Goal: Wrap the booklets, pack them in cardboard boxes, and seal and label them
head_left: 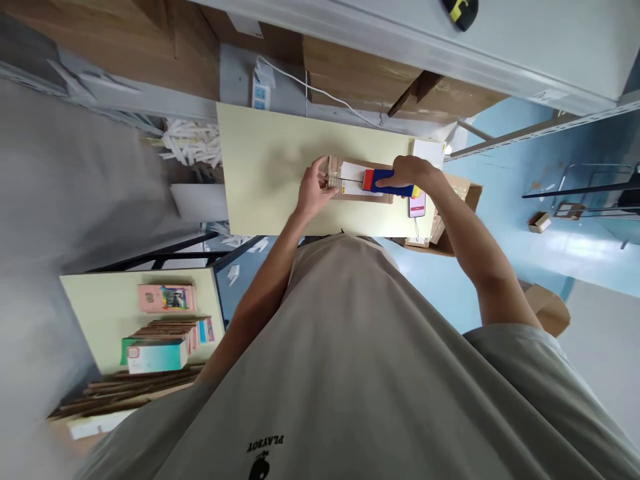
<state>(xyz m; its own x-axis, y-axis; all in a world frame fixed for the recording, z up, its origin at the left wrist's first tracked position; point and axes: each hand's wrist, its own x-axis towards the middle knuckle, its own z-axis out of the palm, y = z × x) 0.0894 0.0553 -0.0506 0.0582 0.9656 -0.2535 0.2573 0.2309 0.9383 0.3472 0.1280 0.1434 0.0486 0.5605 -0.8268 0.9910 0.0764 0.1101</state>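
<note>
Cardboard parcel (365, 199) lies lengthwise on the bench (260, 173), right of its middle and apart from both the far and the near edge, with a white label (353, 172) on its top face. The person's left hand (314, 193) has its grip clamped on the parcel's left end, the thumb set well apart from the fingers: the thumb rests by the near side, the fingers reach round toward the far side. Some of these fingertips are too small to make out.

The right hand (407, 173) has its grip closed firmly around a blue tool (399, 190) with a red end and a yellow end, held above the right part of the parcel. A thin dark line runs from the red end toward the left hand; whether it touches the parcel cannot be told. Near the bench's right edge, just beside the tool's yellow end, lies a phone (417, 207), and a white flat item (429, 152) lies at the far right corner.
</note>
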